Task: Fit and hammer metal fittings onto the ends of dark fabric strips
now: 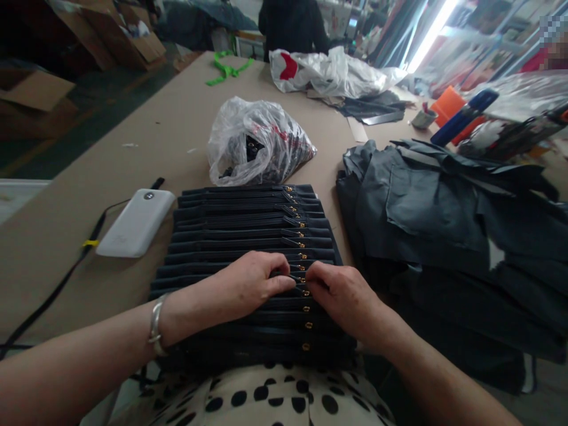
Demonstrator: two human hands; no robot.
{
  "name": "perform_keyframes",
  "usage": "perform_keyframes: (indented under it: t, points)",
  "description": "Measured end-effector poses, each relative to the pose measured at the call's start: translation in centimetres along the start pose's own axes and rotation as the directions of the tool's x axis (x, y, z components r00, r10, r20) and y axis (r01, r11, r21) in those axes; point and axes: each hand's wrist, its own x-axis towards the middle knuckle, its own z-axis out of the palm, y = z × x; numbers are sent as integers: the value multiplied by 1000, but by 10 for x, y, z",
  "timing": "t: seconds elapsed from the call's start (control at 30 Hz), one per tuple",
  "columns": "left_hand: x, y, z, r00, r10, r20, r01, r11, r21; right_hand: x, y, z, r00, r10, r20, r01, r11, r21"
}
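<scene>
A row of black zippered pieces (231,236) lies overlapped in front of me, each with a gold zipper slider (306,309) toward its right end. Thin dark pull tabs (290,222) hang from the sliders in the upper rows; the lowest sliders show none. My left hand (248,281) is closed in a pinch just left of one slider, on what looks like a thin dark pull tab. Bent in a pinch from the right side, my right hand (344,290) meets the same slider; its fingertips hide what they hold.
Behind the pieces sits a clear plastic bag (270,142) with dark items inside. A white power bank (137,223) with a black cable (84,251) lies at left. Dark fabric (444,225) is heaped at right. A green strap (228,71) and a person (293,26) are farther back.
</scene>
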Motion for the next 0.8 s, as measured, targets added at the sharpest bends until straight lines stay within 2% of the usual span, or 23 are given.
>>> perform_keyframes:
  t: [0.07, 0.17, 0.27, 0.37, 0.47, 0.53, 0.63, 0.7, 0.8]
  points:
    - [-3, 4, -4, 996, -64, 68, 80, 956, -282, 4, -10, 0, 996, -41, -73, 49, 992, 113]
    - [-6, 12, -3, 969, -215, 123, 246, 782, -572, 14, -25, 5, 990, -55, -129, 78, 980, 181]
    - [-6, 15, 3, 962, -263, 72, 233, 654, -720, 24, -33, 15, 979, -39, -198, 82, 974, 210]
    - [-4, 14, 9, 969, -248, 10, 165, 614, -772, 30, -35, 24, 961, -24, -275, 101, 957, 270]
    - [-2, 12, 12, 970, -240, -22, 129, 594, -794, 30, -35, 28, 946, -20, -323, 157, 902, 403]
    - [-2, 11, 12, 977, -212, -11, 119, 589, -799, 30, -34, 28, 952, 20, -305, 160, 820, 550]
    - [-3, 8, 10, 981, -196, 13, 131, 604, -786, 29, -32, 28, 973, 120, -199, 68, 673, 737]
    - [-4, 6, 8, 977, -212, 31, 158, 618, -770, 27, -31, 26, 974, 151, -168, 33, 641, 767]
    - [-5, 6, 7, 969, -244, 39, 186, 620, -762, 21, -30, 21, 959, 123, -256, 118, 646, 754]
